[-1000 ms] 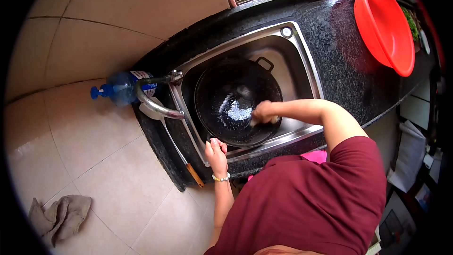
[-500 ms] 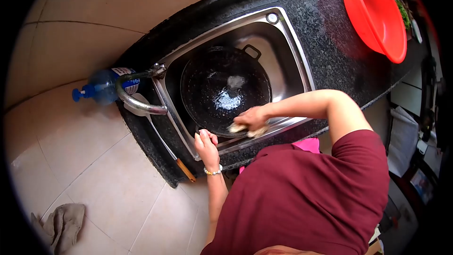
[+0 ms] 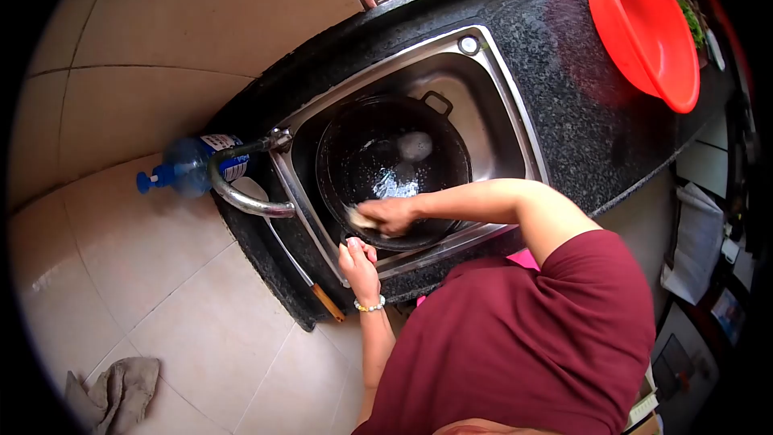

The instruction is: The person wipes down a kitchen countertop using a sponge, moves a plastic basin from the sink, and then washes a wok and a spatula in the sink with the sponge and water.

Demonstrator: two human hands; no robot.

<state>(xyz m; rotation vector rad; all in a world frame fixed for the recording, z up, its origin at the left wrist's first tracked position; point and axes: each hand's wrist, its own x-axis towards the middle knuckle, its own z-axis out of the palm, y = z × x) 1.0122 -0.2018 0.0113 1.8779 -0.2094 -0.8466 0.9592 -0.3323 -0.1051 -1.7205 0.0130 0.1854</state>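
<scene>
Nearest me in the head view is the maroon shirt [image 3: 515, 330], close against the counter's front edge [image 3: 624, 177]. My left hand [image 3: 361, 267] is closed, fingers curled around the wok's near handle [image 3: 345, 238], which they mostly hide, at the sink's front-left corner. My right hand [image 3: 389, 215] clutches a pale scrubber [image 3: 362, 220] inside the wok, just beside the left hand; its forearm crosses the wok's rim and the sink's front rim. The wok [image 3: 354, 141] sits in the sink [image 3: 499, 149], nearer the left wall, so my widest room is the strip of bare steel on the right. A white patch [image 3: 394, 185] shows mid-bowl, foam or glare, I cannot tell. The far handle [image 3: 439, 101] juts toward the back right. Leftward, a wooden-handled spatula [image 3: 327, 303] lies between sink rim and counter's left edge, its head partly under the curved faucet [image 3: 250, 205], near a blue-topped bottle [image 3: 189, 165]. Farther right, the counter stretches to a red basin [image 3: 632, 28].
</scene>
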